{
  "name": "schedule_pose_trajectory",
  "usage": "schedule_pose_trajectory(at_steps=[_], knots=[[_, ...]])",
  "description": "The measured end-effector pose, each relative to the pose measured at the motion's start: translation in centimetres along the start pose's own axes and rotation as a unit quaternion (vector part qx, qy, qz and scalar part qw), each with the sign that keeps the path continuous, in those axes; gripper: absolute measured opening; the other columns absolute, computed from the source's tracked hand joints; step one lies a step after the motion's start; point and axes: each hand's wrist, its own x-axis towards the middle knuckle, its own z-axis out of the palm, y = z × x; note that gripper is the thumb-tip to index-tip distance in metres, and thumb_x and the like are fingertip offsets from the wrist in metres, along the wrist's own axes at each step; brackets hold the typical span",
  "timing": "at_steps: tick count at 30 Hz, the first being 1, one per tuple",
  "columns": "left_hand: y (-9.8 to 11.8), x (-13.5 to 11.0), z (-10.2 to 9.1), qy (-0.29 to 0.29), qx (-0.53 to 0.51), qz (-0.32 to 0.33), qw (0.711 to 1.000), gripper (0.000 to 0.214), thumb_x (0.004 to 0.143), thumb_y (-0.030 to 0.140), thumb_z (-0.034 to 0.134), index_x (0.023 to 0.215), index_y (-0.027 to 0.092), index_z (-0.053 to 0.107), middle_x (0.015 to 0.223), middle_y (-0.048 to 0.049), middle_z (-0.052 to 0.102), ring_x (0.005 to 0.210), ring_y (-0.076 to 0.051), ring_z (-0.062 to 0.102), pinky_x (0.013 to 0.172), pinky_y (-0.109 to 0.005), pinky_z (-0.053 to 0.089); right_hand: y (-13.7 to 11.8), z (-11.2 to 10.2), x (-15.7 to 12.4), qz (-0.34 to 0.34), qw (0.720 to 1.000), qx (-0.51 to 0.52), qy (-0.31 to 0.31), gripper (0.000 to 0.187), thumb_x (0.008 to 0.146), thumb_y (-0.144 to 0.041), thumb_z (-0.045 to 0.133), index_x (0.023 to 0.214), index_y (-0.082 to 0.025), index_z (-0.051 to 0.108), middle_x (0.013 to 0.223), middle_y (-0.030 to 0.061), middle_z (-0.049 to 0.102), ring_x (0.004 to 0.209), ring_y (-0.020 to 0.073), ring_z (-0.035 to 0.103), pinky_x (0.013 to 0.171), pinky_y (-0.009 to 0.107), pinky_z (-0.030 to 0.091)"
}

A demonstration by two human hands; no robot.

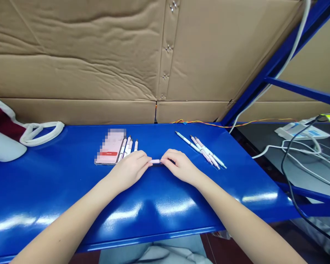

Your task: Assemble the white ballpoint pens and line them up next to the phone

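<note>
My left hand (130, 169) and my right hand (180, 167) meet over a blue metal shelf top (154, 139), their fingertips pinching opposite ends of a short pink pen barrel (154, 161). Just beyond my left hand, several white-and-pink pens (128, 146) lie side by side next to a pink printed card (110, 146), whose upper part is blurred. Right of my right hand, several assembled pens (202, 149) lie in a loose, crossed group, their tips pointing different ways. Neither group touches my hands.
Brown cardboard (79, 66) lines the wall behind the shelf, and a thin orange-yellow wire (209, 124) runs along the back edge. A white cloth bag (5, 135) sits at far left. Blue uprights and tangled cables (299, 154) lie to the right.
</note>
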Motion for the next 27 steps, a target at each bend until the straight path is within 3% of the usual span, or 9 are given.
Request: schedule_pose_trajectory(at_steps=[2,5,8,10,13,16,21,24,27], knots=[[-0.02,-0.03,0.08,-0.002,-0.006,-0.004,1.000,0.028,0.095,0.028,0.039,0.096,0.015,0.064,0.088,-0.0070,0.061,0.082,-0.017,0.058,0.076,-0.032,0.050,-0.13,0.17,-0.06,0.010,0.999,0.045,0.020,0.006,0.085,-0.022,0.053,0.083,-0.018,0.058,0.082,0.0027,0.060,0.079,0.0143,0.055,0.076,0.028,0.042],[-0.03,-0.04,0.22,-0.003,-0.010,-0.010,1.000,0.027,0.094,0.027,0.039,0.095,0.015,0.064,0.088,-0.0071,0.060,0.081,-0.017,0.058,0.075,-0.032,0.049,-0.30,0.21,-0.12,0.052,0.994,0.093,0.022,0.012,0.084,-0.028,0.054,0.090,-0.018,0.056,0.089,0.0028,0.061,0.080,0.0142,0.056,0.075,0.028,0.044],[0.10,-0.01,0.30,-0.003,-0.012,-0.012,1.000,0.028,0.094,0.028,0.039,0.093,0.015,0.064,0.088,-0.0068,0.061,0.081,-0.017,0.058,0.076,-0.031,0.049,-0.38,0.09,-0.07,0.094,0.990,0.102,-0.016,0.028,0.091,-0.032,0.041,0.073,-0.018,0.057,0.075,0.0006,0.061,0.071,0.0128,0.055,0.072,0.027,0.042],[0.23,0.01,0.27,-0.004,-0.013,-0.014,1.000,0.028,0.094,0.028,0.039,0.092,0.016,0.064,0.088,-0.0065,0.061,0.081,-0.017,0.058,0.075,-0.031,0.049,-0.39,0.02,-0.01,0.113,0.987,0.113,-0.024,0.029,0.089,-0.031,0.043,0.066,-0.017,0.055,0.067,-0.0009,0.058,0.066,0.0116,0.053,0.068,0.026,0.041],[0.32,-0.01,0.15,-0.003,-0.014,-0.013,1.000,0.028,0.094,0.028,0.039,0.092,0.015,0.064,0.087,-0.0065,0.060,0.080,-0.017,0.058,0.074,-0.030,0.049,-0.39,0.03,0.03,0.133,0.973,0.188,-0.012,0.012,0.079,-0.030,0.056,0.078,-0.018,0.055,0.070,-0.0026,0.056,0.062,0.0101,0.050,0.061,0.023,0.040],[0.24,-0.09,0.07,-0.003,-0.018,-0.015,1.000,0.027,0.094,0.028,0.040,0.094,0.015,0.063,0.088,-0.0063,0.060,0.081,-0.016,0.057,0.074,-0.030,0.048,-0.45,0.05,0.07,0.151,0.958,0.244,-0.012,0.022,0.076,-0.033,0.062,0.090,-0.018,0.056,0.076,-0.0011,0.059,0.060,0.0093,0.050,0.059,0.023,0.041],[0.13,-0.13,0.27,0.001,-0.015,-0.015,1.000,0.028,0.094,0.028,0.039,0.093,0.016,0.064,0.088,-0.0067,0.061,0.082,-0.017,0.058,0.076,-0.031,0.049,-0.69,-0.05,0.12,0.199,0.953,0.219,-0.059,0.030,0.087,-0.037,0.045,0.069,-0.016,0.057,0.065,0.0003,0.060,0.048,0.0068,0.044,0.046,0.020,0.035],[0.16,-0.09,0.39,-0.004,-0.017,-0.014,1.000,0.028,0.094,0.028,0.039,0.093,0.016,0.064,0.087,-0.0068,0.061,0.081,-0.017,0.058,0.074,-0.031,0.049,-0.69,0.00,0.07,0.201,0.942,0.264,-0.053,0.014,0.078,-0.032,0.057,0.081,-0.019,0.054,0.064,-0.0040,0.057,0.045,0.0061,0.043,0.042,0.018,0.033],[0.18,-0.09,0.40,-0.005,-0.019,-0.017,1.000,0.025,0.093,0.027,0.041,0.093,0.016,0.063,0.087,-0.0063,0.060,0.081,-0.017,0.057,0.075,-0.031,0.048,-0.57,0.16,0.02,0.187,0.942,0.272,-0.053,0.019,0.078,-0.035,0.057,0.090,-0.020,0.053,0.065,-0.0046,0.059,0.042,0.0056,0.041,0.041,0.018,0.031]])
